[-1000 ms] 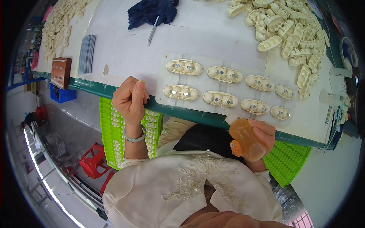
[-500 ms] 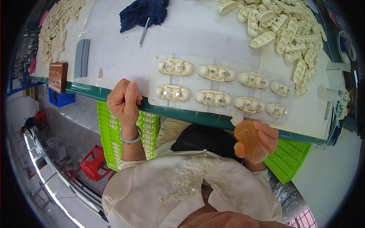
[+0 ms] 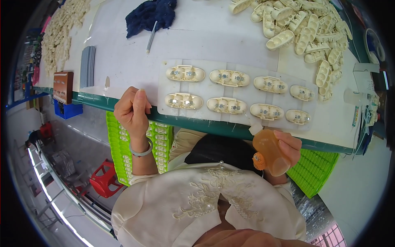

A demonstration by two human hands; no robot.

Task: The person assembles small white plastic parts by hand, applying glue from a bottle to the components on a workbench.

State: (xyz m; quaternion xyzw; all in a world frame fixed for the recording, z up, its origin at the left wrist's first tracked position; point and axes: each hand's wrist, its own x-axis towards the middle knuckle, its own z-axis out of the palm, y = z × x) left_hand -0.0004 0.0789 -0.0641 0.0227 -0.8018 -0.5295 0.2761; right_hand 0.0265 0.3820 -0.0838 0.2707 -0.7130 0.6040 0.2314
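Observation:
In my right hand is an amber squeeze bottle, tilted over the table's front edge. Its pale nozzle reaches to the near end of a cream oval plastic part; whether it touches is unclear. An orange crumpled piece clings to the bottle's side. Closed in a fist, my left hand rests at the table edge, with nothing seen in it. Beside it lies a translucent board carrying two rows of these cream parts, each with small silvery discs inside.
Loose cream shells are heaped at the far right, a second pile at the far left. A navy cloth, a thin stick, grey strips and a brown block lie about. Green trays sit below the table edge.
The view has shifted slightly, so the board and parts appear a little farther left. Both hands hold nearly the same pose, with the bottle still in my right hand.

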